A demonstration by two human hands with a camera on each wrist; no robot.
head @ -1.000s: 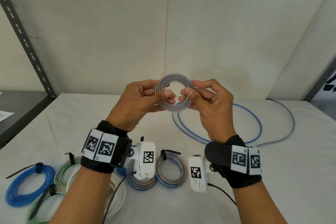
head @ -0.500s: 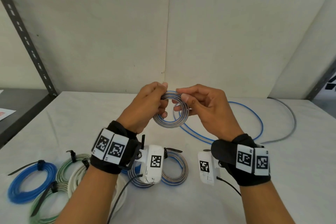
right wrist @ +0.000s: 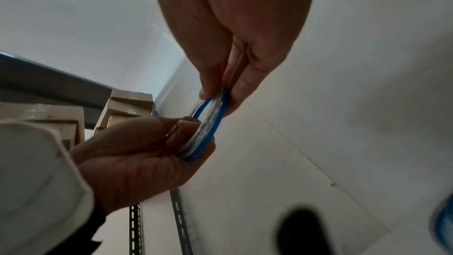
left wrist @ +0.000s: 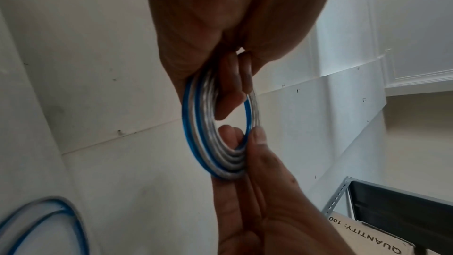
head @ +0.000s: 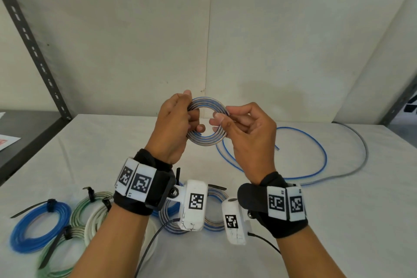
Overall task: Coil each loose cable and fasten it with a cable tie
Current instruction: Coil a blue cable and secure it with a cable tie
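Blue and silver cable ring (head: 206, 123): a small flat ring of round wire, wound up and held in the air over the white table (head: 338, 221).
Left hand (head: 172, 128): its grip is clamped on the left side of the ring, thumb in front and fingers curled behind.
Right hand (head: 247, 135): its grip pinches the right side of the ring between thumb and fingers.
Loose tail (head: 302, 165): a long blue and grey piece of the same kind of cable lies in a big loop on the table behind the hands. It looks like it runs up to the ring, so there is more to wind.
Tie on this ring: none can be seen yet.
Done bundles: a blue coil (head: 39, 225), a green and white coil (head: 94, 207) and a blue and silver coil (head: 214, 210) lie at the front of the table. The blue and the green and white ones have black cable ties (head: 50, 204) on them.
How far along: I think several cables are done. This one is about half wound.
Still to do: wind the rest, then put a tie on it.
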